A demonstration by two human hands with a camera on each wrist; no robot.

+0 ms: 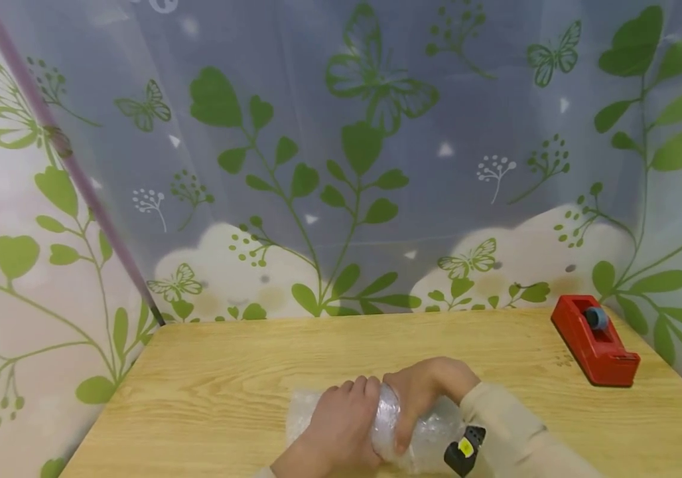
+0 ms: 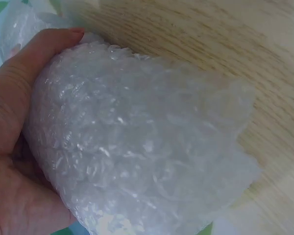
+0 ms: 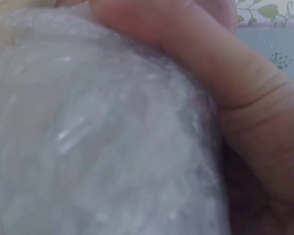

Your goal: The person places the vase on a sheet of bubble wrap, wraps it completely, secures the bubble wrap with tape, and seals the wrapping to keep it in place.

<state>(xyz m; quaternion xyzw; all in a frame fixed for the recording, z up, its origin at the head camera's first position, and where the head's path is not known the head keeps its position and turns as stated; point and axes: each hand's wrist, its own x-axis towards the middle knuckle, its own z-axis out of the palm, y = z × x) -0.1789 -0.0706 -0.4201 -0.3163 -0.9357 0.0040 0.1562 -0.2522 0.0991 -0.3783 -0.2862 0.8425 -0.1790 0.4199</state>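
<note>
Clear bubble wrap (image 1: 386, 413) lies bunched into a rounded bundle on the near middle of the table (image 1: 221, 372), its length running left to right. Both hands are on it, close together. From where I stand, the left hand (image 1: 345, 421) grips its left part, fingers curled over the top; the right hand (image 1: 433, 388) clasps it just beside, thumb bent down the near side. A cream sleeve (image 1: 514, 425) covers the right forearm, with a small black camera (image 1: 465, 450) at the wrist.

I judge this to be the rolling or tightening step of wrapping. The next move probably calls for a snug hold with one hand while the other smooths the loose plastic, so nothing springs open; tape may be wanted for closing it.

The plastic is pebbled with small bubbles, cloudy where layered and glinting in streaks. It bulges like a fat tube, with a ragged, flimsy edge flaring out at the left. Whether something sits inside, I cannot tell.

Pale wood grain runs across the table. At its far right stands a glossy red, wedge-shaped tape dispenser (image 1: 586, 348), well apart from the hands. Behind hangs thin cloth (image 1: 293, 40) printed with green leaves and butterflies.
</note>
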